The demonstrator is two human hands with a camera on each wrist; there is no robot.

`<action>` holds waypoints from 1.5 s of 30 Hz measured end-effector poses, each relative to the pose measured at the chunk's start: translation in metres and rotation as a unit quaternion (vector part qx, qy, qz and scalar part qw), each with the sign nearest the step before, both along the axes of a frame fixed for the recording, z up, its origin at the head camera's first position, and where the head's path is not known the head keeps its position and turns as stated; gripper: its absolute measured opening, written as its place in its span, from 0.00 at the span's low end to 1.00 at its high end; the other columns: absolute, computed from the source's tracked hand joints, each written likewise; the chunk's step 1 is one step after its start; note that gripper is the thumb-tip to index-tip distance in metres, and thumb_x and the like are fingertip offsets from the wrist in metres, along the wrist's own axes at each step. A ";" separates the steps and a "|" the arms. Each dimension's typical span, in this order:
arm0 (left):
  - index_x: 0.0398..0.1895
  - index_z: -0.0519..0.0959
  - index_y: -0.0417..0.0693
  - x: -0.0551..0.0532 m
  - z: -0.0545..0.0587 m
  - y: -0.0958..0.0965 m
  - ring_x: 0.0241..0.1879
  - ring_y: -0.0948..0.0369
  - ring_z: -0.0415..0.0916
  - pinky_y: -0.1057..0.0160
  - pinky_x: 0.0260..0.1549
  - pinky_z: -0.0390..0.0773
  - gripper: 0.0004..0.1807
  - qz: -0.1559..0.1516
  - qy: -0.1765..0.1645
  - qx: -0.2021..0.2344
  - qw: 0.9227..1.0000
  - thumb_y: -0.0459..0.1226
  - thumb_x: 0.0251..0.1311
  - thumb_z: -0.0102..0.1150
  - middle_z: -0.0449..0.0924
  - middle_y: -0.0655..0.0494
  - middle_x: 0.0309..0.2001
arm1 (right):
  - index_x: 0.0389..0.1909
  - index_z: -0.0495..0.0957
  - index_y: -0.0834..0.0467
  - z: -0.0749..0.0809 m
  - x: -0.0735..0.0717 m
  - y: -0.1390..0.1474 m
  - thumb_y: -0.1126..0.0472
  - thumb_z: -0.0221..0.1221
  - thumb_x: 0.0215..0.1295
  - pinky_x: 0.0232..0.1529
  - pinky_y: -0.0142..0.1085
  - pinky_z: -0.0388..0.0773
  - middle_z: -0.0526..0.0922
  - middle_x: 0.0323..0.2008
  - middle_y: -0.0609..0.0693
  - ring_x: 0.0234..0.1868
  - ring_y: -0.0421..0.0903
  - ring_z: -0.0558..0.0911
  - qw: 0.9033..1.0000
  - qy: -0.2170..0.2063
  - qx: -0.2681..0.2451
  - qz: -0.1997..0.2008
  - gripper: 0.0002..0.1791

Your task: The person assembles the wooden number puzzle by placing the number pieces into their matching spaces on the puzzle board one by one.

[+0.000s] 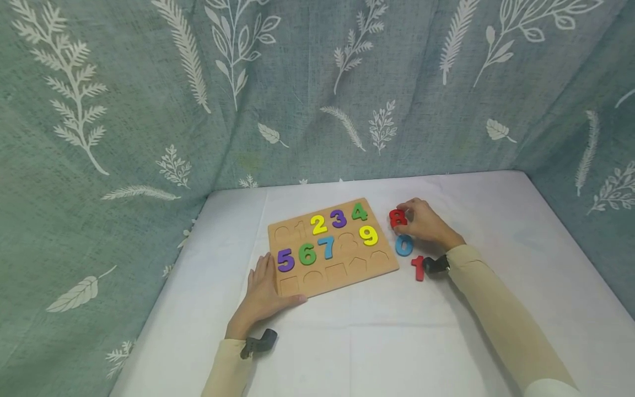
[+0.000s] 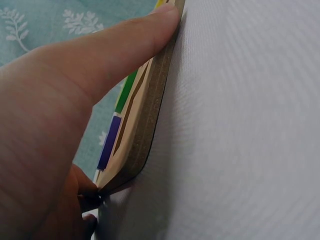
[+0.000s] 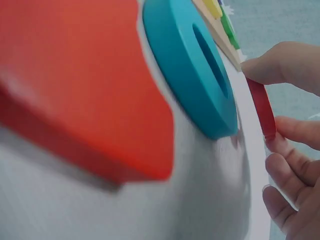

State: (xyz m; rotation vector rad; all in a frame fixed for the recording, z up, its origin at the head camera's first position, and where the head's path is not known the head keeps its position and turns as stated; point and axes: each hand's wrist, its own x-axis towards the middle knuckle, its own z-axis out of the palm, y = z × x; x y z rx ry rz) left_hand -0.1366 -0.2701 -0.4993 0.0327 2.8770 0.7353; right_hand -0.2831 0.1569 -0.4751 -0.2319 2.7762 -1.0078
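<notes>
A wooden number puzzle board (image 1: 347, 273) lies on the white cloth, carrying coloured numbers such as a yellow 2 (image 1: 319, 225), a purple 5 (image 1: 285, 260) and a yellow 9 (image 1: 369, 235). My left hand (image 1: 263, 292) rests against the board's near left corner, fingers along the left edge and the thumb (image 2: 125, 47) stretched along the front edge. To the right of the board, my right hand (image 1: 424, 223) pinches a red 8 (image 1: 398, 218) between thumb and fingers. Nearer me are a blue 0 (image 1: 404, 245) and a red 1 (image 1: 419, 268).
Outlined recesses show in the board's top left, middle row and front row. A green leaf-patterned curtain (image 1: 297, 138) hangs behind and beside the white-covered table (image 1: 347, 353). Dark wrist cameras are strapped at both sleeves, the right one close to the red 1.
</notes>
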 end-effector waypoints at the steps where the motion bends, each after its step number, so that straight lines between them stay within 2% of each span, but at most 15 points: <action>1: 0.85 0.32 0.44 0.000 0.000 0.000 0.85 0.44 0.25 0.36 0.82 0.31 0.84 0.000 0.000 0.000 1.000 0.76 0.36 0.71 0.29 0.43 0.86 | 0.71 0.70 0.61 0.000 0.000 -0.001 0.54 0.72 0.61 0.70 0.57 0.76 0.71 0.65 0.63 0.67 0.61 0.71 1.000 0.000 -0.002 -0.001 0.39; 11: 0.85 0.32 0.44 0.000 -0.002 0.000 0.85 0.44 0.25 0.36 0.82 0.31 0.84 0.000 0.004 -0.002 1.000 0.75 0.37 0.71 0.29 0.44 0.86 | 0.71 0.71 0.61 0.007 0.005 -0.008 0.52 0.72 0.61 0.67 0.57 0.78 0.72 0.66 0.62 0.67 0.61 0.71 1.000 0.008 -0.008 0.010 0.39; 25: 0.85 0.32 0.46 -0.001 -0.003 -0.001 0.85 0.45 0.25 0.37 0.82 0.31 0.84 0.002 0.007 0.001 1.000 0.76 0.36 0.71 0.30 0.45 0.86 | 0.66 0.75 0.65 0.019 0.014 -0.019 0.55 0.72 0.61 0.59 0.55 0.81 0.76 0.61 0.63 0.62 0.61 0.75 0.995 0.073 -0.022 0.062 0.35; 32: 0.85 0.33 0.44 -0.001 -0.002 -0.001 0.85 0.43 0.26 0.35 0.82 0.32 0.84 0.000 0.012 0.000 1.000 0.76 0.36 0.71 0.31 0.42 0.86 | 0.66 0.76 0.65 0.027 0.017 -0.031 0.56 0.72 0.60 0.59 0.56 0.80 0.76 0.60 0.62 0.62 0.61 0.74 0.995 0.067 -0.042 0.068 0.34; 45: 0.85 0.33 0.44 -0.002 -0.001 0.000 0.85 0.43 0.26 0.36 0.82 0.31 0.84 0.001 0.008 -0.003 1.000 0.75 0.36 0.72 0.31 0.42 0.86 | 0.64 0.78 0.64 0.028 0.020 -0.056 0.55 0.73 0.60 0.62 0.55 0.78 0.77 0.59 0.60 0.62 0.60 0.74 0.990 0.072 -0.059 0.106 0.33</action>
